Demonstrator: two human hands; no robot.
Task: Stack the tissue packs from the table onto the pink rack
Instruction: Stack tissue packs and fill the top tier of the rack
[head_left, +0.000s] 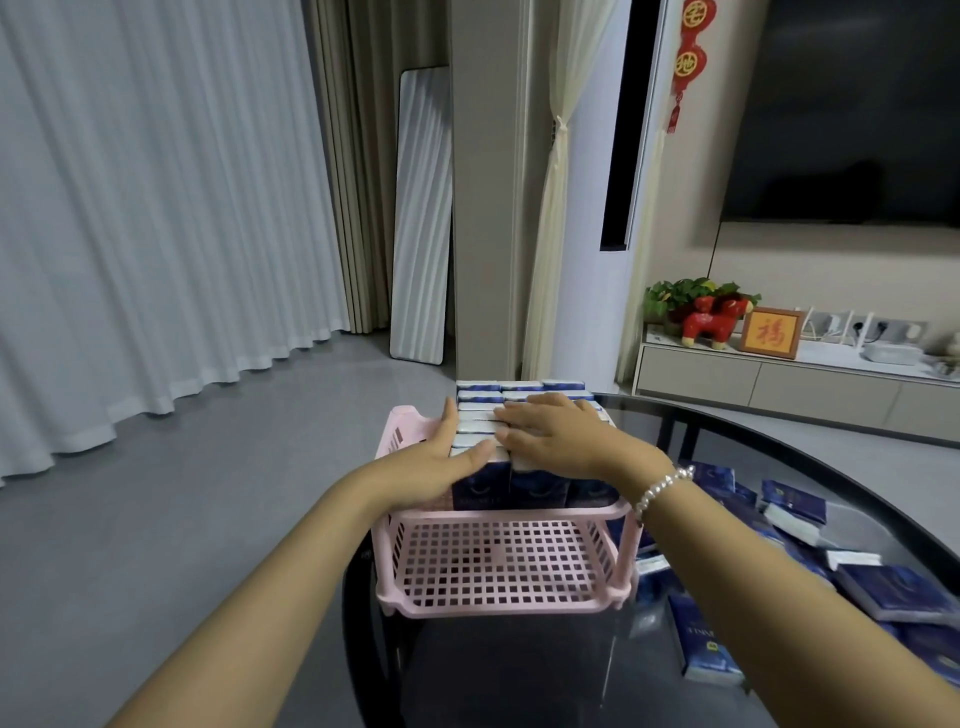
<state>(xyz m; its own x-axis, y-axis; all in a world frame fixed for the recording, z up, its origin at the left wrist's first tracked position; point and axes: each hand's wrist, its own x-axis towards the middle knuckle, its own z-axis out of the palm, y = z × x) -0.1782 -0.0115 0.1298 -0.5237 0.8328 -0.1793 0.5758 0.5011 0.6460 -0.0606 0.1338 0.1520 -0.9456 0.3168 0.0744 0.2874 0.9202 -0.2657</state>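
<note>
Left hand (441, 457) and right hand (550, 436), fingers flat, press the racked tissue packs (519, 387). Loose packs (883, 592) at 4 o'clock look light, soft, slippery; grip broad faces.

White sheer curtains (156, 208) hang at the left over a grey floor (208, 467). A tall mirror (421, 218) leans against beige drapes (353, 166) beside a pillar (488, 182). At the right, a dark television (852, 109) hangs above a low cabinet (753, 376) bearing a red horse figurine (714, 319), a plant (675, 296) and a framed character (770, 332).
</note>
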